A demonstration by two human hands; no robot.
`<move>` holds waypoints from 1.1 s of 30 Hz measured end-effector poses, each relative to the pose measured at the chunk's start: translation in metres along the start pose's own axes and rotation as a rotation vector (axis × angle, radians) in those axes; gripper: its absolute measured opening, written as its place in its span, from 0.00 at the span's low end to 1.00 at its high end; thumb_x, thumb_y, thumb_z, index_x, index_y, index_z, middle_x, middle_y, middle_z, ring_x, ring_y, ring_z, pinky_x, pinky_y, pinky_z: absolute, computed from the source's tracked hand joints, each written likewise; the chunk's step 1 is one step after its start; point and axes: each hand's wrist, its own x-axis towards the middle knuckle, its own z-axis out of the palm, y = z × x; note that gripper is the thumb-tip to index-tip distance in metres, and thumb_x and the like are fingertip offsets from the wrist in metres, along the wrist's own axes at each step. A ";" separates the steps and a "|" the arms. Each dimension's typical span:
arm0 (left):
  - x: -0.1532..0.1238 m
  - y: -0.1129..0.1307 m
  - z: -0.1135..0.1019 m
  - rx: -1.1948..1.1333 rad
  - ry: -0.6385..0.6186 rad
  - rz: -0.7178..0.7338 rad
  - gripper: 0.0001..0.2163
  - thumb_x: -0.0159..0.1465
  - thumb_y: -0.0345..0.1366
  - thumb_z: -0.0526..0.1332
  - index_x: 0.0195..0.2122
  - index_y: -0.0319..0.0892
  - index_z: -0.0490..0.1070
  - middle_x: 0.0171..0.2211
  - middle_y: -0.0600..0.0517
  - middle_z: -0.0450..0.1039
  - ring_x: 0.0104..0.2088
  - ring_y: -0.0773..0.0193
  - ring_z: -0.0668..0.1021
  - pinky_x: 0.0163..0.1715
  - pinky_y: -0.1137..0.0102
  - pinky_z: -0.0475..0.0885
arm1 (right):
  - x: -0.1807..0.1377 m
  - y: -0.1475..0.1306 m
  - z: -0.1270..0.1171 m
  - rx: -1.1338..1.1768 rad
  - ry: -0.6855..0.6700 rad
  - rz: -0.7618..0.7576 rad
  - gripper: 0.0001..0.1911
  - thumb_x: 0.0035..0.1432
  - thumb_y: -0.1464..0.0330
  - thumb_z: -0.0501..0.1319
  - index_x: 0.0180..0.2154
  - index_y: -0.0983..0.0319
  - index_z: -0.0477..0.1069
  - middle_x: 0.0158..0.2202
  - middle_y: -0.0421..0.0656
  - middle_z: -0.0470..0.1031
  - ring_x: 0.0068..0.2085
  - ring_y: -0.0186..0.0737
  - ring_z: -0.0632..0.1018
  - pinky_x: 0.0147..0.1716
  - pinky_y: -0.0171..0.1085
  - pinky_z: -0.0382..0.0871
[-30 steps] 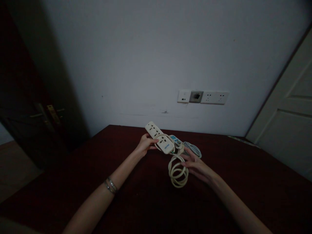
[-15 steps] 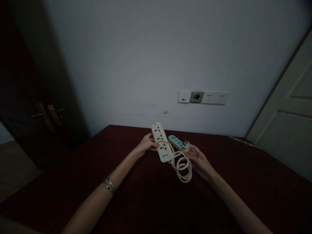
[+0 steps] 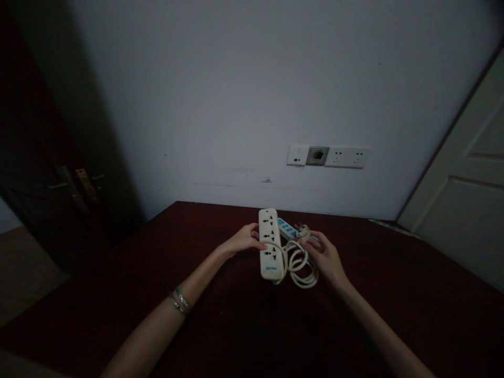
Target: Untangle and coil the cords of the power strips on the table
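Note:
My left hand [image 3: 246,242] grips a cream power strip [image 3: 270,244] by its left edge, holding it lengthwise above a dark red table [image 3: 236,325]. Its coiled cream cable [image 3: 301,265] hangs to the right of the strip. My right hand [image 3: 328,257] holds the cable's plug end [image 3: 302,229] with fingers pinched around it. A second, white and blue power strip [image 3: 286,229] lies on the table just behind, partly hidden by the cream strip. Bracelets sit on my left wrist.
Wall sockets [image 3: 328,156] are set in the white wall above the table's far edge. A dark door with a brass handle [image 3: 81,184] stands at the left. A white door [image 3: 468,194] is at the right.
The cream strip has turned from slanting to pointing straight away from me and come down and right. My right hand has closed on the plug end and the coil has gathered beside the strip.

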 end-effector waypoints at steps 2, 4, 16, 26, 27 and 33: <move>0.002 -0.004 0.000 0.048 0.047 0.029 0.30 0.42 0.28 0.69 0.48 0.33 0.64 0.39 0.42 0.74 0.37 0.58 0.76 0.38 0.63 0.70 | -0.002 -0.003 0.002 -0.099 -0.045 -0.112 0.21 0.46 0.58 0.64 0.41 0.60 0.64 0.41 0.47 0.75 0.41 0.45 0.77 0.38 0.41 0.72; 0.005 -0.007 0.000 0.106 0.131 0.040 0.29 0.43 0.28 0.68 0.48 0.33 0.65 0.39 0.42 0.74 0.36 0.58 0.76 0.38 0.63 0.70 | -0.006 -0.007 0.004 -0.243 -0.101 -0.227 0.18 0.50 0.59 0.61 0.42 0.60 0.65 0.43 0.47 0.74 0.43 0.44 0.76 0.41 0.41 0.71; 0.005 -0.014 0.016 0.304 0.247 0.162 0.28 0.49 0.32 0.64 0.53 0.35 0.63 0.33 0.48 0.72 0.29 0.66 0.71 0.29 0.70 0.67 | -0.015 -0.005 0.009 -0.560 -0.203 -0.334 0.16 0.59 0.61 0.54 0.47 0.59 0.64 0.46 0.46 0.71 0.46 0.44 0.72 0.45 0.41 0.66; -0.004 -0.003 0.043 0.350 0.190 0.252 0.34 0.51 0.29 0.60 0.60 0.39 0.54 0.36 0.48 0.70 0.30 0.66 0.69 0.31 0.69 0.67 | -0.010 -0.017 0.005 -0.395 -0.024 -0.230 0.19 0.56 0.57 0.55 0.47 0.58 0.62 0.44 0.45 0.70 0.40 0.42 0.73 0.41 0.41 0.67; -0.003 -0.003 0.044 0.361 0.207 0.241 0.34 0.50 0.29 0.61 0.60 0.39 0.55 0.35 0.49 0.70 0.30 0.66 0.69 0.31 0.69 0.67 | -0.011 -0.016 0.006 -0.390 -0.031 -0.231 0.19 0.56 0.57 0.55 0.47 0.59 0.62 0.44 0.45 0.70 0.40 0.42 0.73 0.41 0.41 0.67; -0.002 -0.001 0.038 0.390 0.253 0.182 0.34 0.48 0.28 0.62 0.58 0.40 0.58 0.33 0.50 0.72 0.29 0.65 0.70 0.31 0.68 0.68 | -0.017 -0.017 0.011 -0.505 -0.126 -0.292 0.16 0.59 0.59 0.53 0.47 0.58 0.63 0.45 0.46 0.70 0.40 0.42 0.73 0.40 0.41 0.67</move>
